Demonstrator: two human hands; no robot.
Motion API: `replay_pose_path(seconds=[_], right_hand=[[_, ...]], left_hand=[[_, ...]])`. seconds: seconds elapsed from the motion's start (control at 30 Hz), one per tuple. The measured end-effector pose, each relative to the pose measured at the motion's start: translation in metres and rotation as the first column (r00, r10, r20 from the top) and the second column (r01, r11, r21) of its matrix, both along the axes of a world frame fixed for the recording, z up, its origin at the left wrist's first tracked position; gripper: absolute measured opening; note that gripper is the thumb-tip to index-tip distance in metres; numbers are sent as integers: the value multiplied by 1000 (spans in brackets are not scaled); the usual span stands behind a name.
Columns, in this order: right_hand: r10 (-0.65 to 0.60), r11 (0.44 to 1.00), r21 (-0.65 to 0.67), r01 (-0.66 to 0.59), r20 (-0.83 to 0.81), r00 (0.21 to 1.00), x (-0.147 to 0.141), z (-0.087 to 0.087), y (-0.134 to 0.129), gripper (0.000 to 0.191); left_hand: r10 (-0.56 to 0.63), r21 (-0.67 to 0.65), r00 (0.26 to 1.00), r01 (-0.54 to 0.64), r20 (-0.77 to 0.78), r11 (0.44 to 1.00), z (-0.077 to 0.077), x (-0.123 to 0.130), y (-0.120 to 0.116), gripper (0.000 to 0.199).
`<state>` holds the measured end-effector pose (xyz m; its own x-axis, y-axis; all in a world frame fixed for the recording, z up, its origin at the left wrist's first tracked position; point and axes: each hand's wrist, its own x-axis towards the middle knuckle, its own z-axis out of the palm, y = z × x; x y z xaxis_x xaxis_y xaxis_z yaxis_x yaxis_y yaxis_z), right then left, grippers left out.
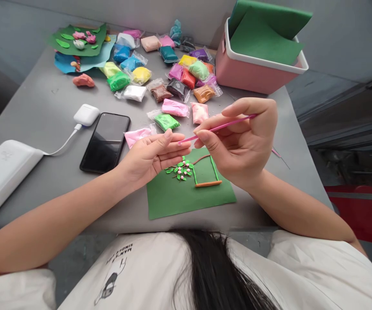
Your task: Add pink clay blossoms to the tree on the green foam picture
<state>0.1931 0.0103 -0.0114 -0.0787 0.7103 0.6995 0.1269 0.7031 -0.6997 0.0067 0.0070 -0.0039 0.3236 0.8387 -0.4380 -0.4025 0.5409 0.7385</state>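
My right hand (244, 146) pinches a thin pink modelling tool (219, 127), slanting down to the left. Its tip meets the fingers of my left hand (153, 157), which is open, palm up, with the fingers stretched out. A tiny pink bit (179, 143) shows at the tool's tip; whether it is loose clay I cannot tell. Below both hands lies a green sheet (186, 202). On it is a clay picture: a cluster of green leaves with pale pink balls (182, 171), a brown branch, and two green strands down to an orange-brown bar (208, 184).
Several bags of coloured clay (173, 107) spread across the table's back half. To the left are a black phone (105, 142), a white earphone case (86, 114) and a cabled power bank (8, 172). A pink bin (253, 71) holds green sheets. Finished clay pictures (79, 43) lie back left.
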Motion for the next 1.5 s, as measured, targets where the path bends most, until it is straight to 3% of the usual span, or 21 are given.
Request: replay_pose_path(seconds=[0.33,0.7,0.97,1.13,1.5], right_hand=[[14,999,-36,-14,-17,1000,-2,3,-4,28],[-43,997,-57,43,-2,999,-3,2,-4,32],[0,997,-76,-3,-35,999,-1,-2,-2,35],[-69,996,-64,70,17,997,-2,-4,-2,36],[-64,994,-89,63,-6,998,-2,5,-5,33]], left_hand=[[9,-56,997,-13,-71,998,3,2,0,41],[9,-107,998,-15,-58,994,3,0,2,45],[16,-110,999,-22,-52,994,2,0,3,45],[10,-106,998,-17,-63,994,3,0,3,45],[2,-86,997,-8,-74,996,4,-2,4,48]])
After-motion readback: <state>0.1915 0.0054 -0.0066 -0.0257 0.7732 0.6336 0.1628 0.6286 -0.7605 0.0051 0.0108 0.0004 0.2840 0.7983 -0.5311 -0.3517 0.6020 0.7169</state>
